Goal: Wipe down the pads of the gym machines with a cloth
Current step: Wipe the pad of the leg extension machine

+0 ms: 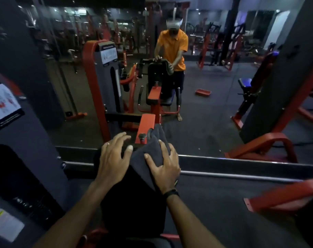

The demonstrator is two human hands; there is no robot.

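Head view: the left hand [114, 158] rests on the top edge of the black pad [134, 199], its fingers [124, 138] spread and nearly straight, gripping nothing. Just beside it, the right hand [165, 167] presses the dark grey cloth [152, 149] onto the pad's upper right corner; its fingers [163, 145] curl over the bunched fabric and the thumb pins it from the left. The cloth drapes over the pad's top edge and touches the orange post [146, 122] with its metal knob [142, 136] just behind. A black band [171, 193] circles the right wrist. To the left the grey weight-stack housing [27, 167] stands near the pad. To the right lies open dark floor [214, 203], bounded by an orange frame bar [284, 196]. Directly ahead a mirror [205, 113] begins at a metal sill [241, 162], showing the person in an orange shirt [172, 49] and a red tray [203, 92] on the floor.
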